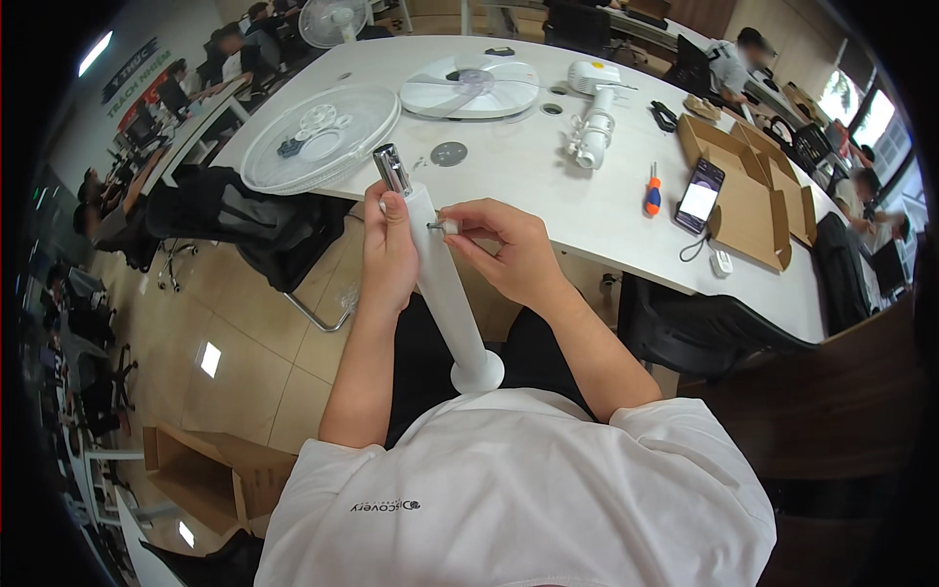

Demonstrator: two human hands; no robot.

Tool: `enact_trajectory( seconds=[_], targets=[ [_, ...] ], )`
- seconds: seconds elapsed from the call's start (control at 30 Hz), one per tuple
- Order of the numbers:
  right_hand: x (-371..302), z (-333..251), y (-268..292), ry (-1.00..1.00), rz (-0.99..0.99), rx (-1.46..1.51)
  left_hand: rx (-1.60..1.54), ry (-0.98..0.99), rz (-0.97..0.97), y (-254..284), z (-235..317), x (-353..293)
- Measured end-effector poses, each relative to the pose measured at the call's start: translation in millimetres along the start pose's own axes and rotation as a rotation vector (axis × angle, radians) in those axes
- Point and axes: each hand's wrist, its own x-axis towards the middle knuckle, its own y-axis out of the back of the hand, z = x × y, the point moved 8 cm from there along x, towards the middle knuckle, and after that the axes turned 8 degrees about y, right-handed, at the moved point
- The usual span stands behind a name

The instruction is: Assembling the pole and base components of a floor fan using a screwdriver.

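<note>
White plastic fan pole [452,298], leaning before the seated person; flared collar [477,373] at the lap, upper end toward the table. Bright chrome inner tube [393,169] protrudes from the top. Left hand [389,245] wrapped round the upper pole, fingers closed on it, thumb lying along the near face. Right hand [509,245]: thumb and forefinger nearly together, pinching a pale-headed thumbscrew [450,226], metal shank pointing at the pole's side. Cannot tell whether the thread has entered.

Beyond, white table [528,186]. Left end: round fan grille [391,115], small parts lying on it. Next to it, translucent fan blade [474,82]. Farther right, white motor housing [594,77], jointed white assembly [591,135] just in front. Then orange-and-blue screwdriver [652,192], smartphone [698,200] with lit screen, touching or just beside an open cardboard tray [748,220].

Black chairs stand either side, mesh-backed one [699,328] at right. Open carton [196,474] on the tiled floor, lower left. Standing fan [334,22] past the table's far left corner; co-workers at desks around.
</note>
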Motion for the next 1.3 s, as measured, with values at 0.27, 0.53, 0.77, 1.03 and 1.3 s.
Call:
enact_trajectory(
  seconds=[0.27,0.53,0.77,1.03,1.3],
  targets=[
    [-11.8,-11.3,17.6,0.111,0.017,-0.264,0.155,-0.054,-0.133,-27.4,4.2,-12.2],
    [-19.1,26.6,-3.8,-0.330,0.051,0.284,-0.019,-0.058,-0.412,1.1,-3.0,-2.1],
    [-14.3,37.1,-40.8,-0.536,-0.076,0.398,-0.079,-0.009,-0.322,24.7,-2.7,-15.7],
    [-3.4,28.7,-78.9,-0.321,-0.152,0.198,-0.127,0.013,-0.187,68.5,0.9,-34.9],
    [6.7,-26.2,-101.0,0.237,-0.223,0.135,-0.124,-0.027,-0.057,107.2,11.1,-53.9]
  ],
)
